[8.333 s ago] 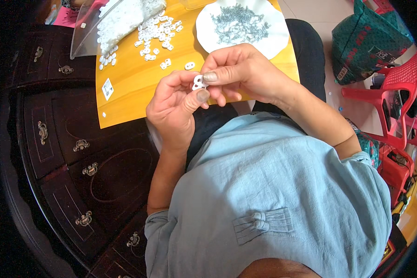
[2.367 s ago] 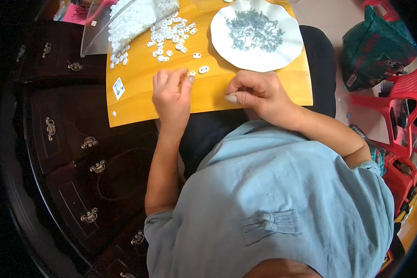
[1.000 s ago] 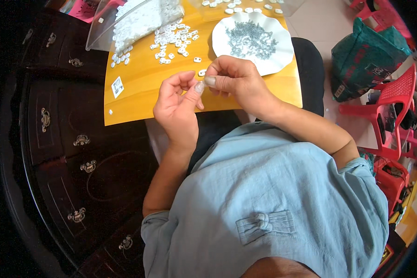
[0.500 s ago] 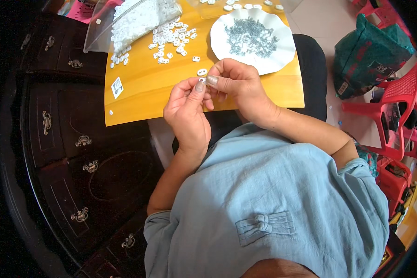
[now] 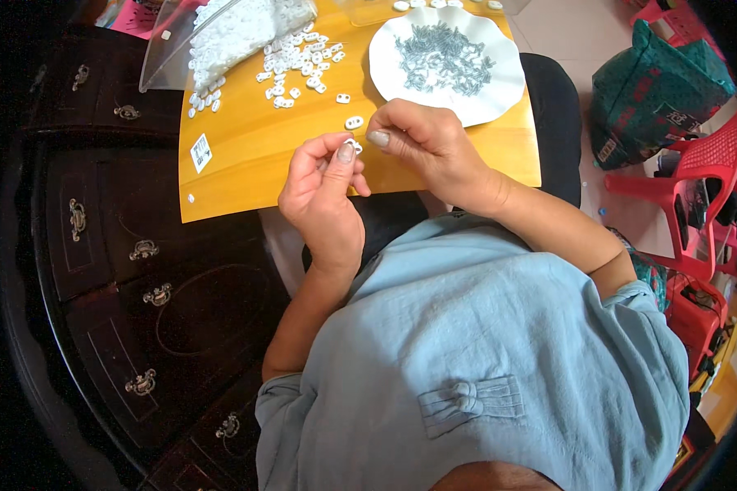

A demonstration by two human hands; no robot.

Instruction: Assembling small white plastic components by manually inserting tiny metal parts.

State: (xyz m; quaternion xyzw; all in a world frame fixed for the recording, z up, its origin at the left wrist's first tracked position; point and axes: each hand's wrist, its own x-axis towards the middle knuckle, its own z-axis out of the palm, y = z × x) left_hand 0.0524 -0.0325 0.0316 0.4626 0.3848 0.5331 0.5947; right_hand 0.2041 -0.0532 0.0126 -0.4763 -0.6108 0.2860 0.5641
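Between the thumb and forefinger of my left hand (image 5: 326, 200) is a small white oval plastic piece (image 5: 355, 147), its far end showing past the thumb. My right hand (image 5: 442, 155) is a short way to its right, thumb and forefinger pinched together; whatever lies between those fingertips is too small to make out. A similar white two-holed piece (image 5: 354, 123) lies on the yellow board (image 5: 270, 164) just beyond my left fingertips, and another (image 5: 343, 98) is farther off. Beyond my right hand, a white scalloped plate (image 5: 506, 82) carries many tiny grey translucent parts (image 5: 442, 64).
A clear plastic container (image 5: 165, 61) spills a heap of white pieces (image 5: 246, 37) onto the board's far left. Dark drawers (image 5: 98, 237) stand at the left. To the right are a green bag (image 5: 655, 98) and a red plastic chair (image 5: 696, 180).
My right fingertips have drawn away from the piece and from my left fingertips, which they were meeting before. The left hand keeps its grip. The board sits slightly farther left in view.
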